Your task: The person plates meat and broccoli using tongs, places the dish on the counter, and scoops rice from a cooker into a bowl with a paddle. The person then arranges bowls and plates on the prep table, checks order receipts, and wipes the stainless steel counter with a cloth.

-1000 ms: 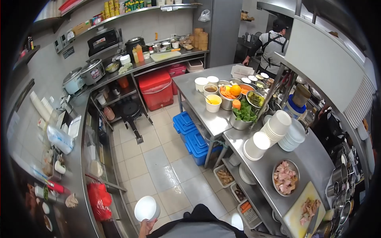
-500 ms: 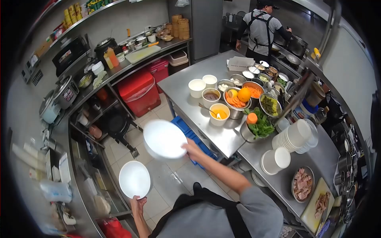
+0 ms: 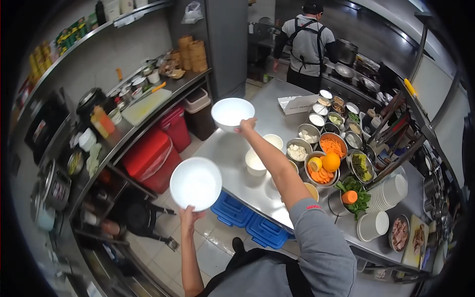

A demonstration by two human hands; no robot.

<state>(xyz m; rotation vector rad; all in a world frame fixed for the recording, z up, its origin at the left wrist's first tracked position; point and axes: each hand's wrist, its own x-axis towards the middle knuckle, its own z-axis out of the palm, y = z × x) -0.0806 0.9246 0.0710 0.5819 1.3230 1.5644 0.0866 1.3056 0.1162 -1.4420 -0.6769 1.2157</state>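
Observation:
My right hand [image 3: 247, 125] grips the near rim of a white bowl [image 3: 232, 112] over the steel table's far left part. A second white bowl [image 3: 196, 182] is in my left hand [image 3: 190, 217], held by its near edge above the floor, just left of the table. The inside of each bowl shows plain white. Below my right forearm stand two white tubs [image 3: 256, 162], partly covered by the arm. Other tubs beside them are mostly hidden behind the forearm.
The steel table [image 3: 232, 183] carries a pot with an orange and carrots [image 3: 323, 167], a pot of greens [image 3: 341, 202] and stacked white tubs [image 3: 388, 194]. Blue lidded bins [image 3: 267, 231] sit below its edge. A red bin [image 3: 151, 158] stands left. A co-worker [image 3: 308, 44] faces the stove.
My right hand has carried its bowl forward from above the floor to over the table. The left bowl has moved up and to the right. My view has shifted, with the table nearer.

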